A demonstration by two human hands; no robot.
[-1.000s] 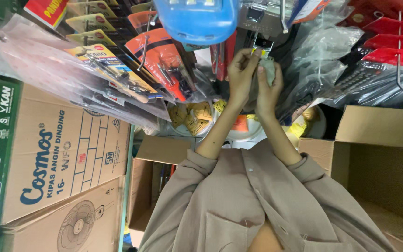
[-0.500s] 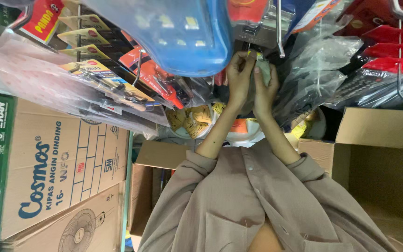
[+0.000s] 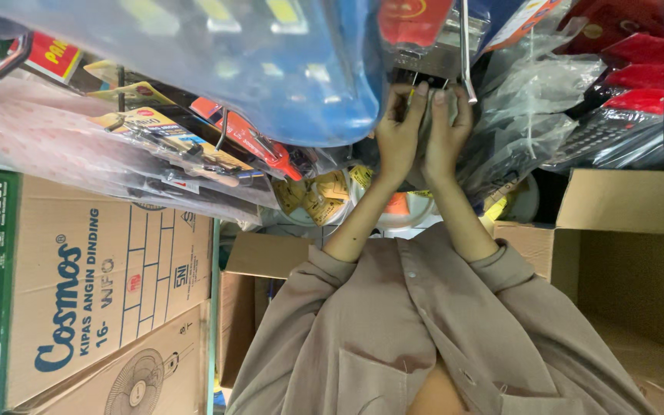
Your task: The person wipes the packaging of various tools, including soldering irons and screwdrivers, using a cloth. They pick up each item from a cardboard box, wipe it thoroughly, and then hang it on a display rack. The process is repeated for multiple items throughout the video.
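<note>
Head-camera view, upside down: the person's arms reach up the frame from taupe shirt sleeves (image 3: 424, 323) toward a crowded display of hanging goods.

The left hand (image 3: 400, 132) and the right hand (image 3: 447, 131) are pressed close together, fingers curled around a small pale packet (image 3: 429, 115) held between them. Both hands grip the packet; most of it is hidden behind the fingers, so its kind cannot be told. The packet sits just below a metal hook (image 3: 466, 54) that sticks out from the display, near the top middle of the view.

Just left of the hands hangs a large blue plastic item (image 3: 270, 69) in clear wrap, nearly touching the left hand. Further left hang carded tools (image 3: 186, 146) in plastic sleeves. To the right of the hands are clear bags (image 3: 532, 100) and red packs (image 3: 639, 69) on pegs.

Below the display, a printed fan carton (image 3: 101, 292) stands at the left edge, and an open cardboard box (image 3: 624, 246) at the right.
</note>
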